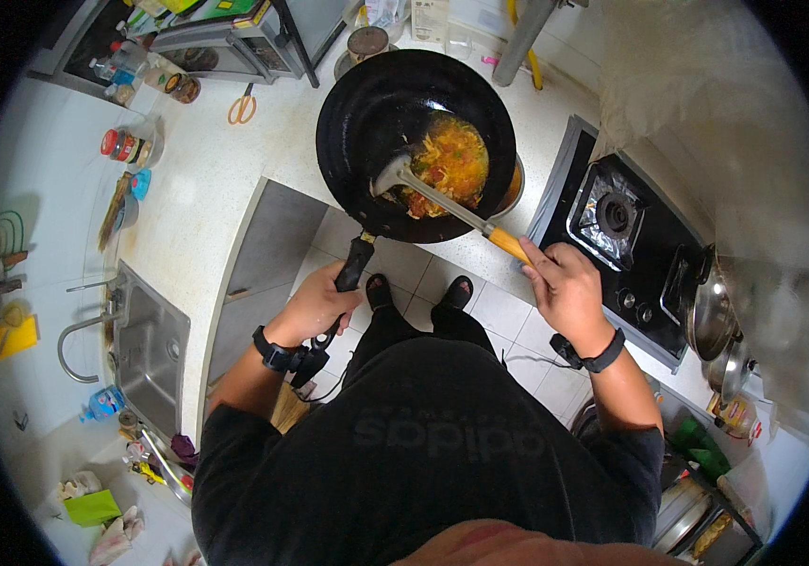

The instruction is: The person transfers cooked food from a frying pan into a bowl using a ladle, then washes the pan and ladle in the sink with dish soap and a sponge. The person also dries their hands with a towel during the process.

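Observation:
My left hand (316,301) is closed around the black handle of a black wok (369,106), which is held tilted over the counter. In the wok lies an orange-yellow cooked food with sauce (452,159), gathered toward its right side. My right hand (565,290) grips the yellow wooden handle of a metal spatula (439,197). The spatula's blade rests in the wok at the left edge of the food. Behind the wok's right rim, a round container (517,185) is partly hidden; what it holds looks orange.
A gas stove (613,212) is at the right, with pot lids (710,318) beside it. Orange-handled scissors (241,110) lie on the white counter (199,156). A covered container (367,42) stands behind the wok. The steel sink (153,347) is at the left, and jars stand along the wall.

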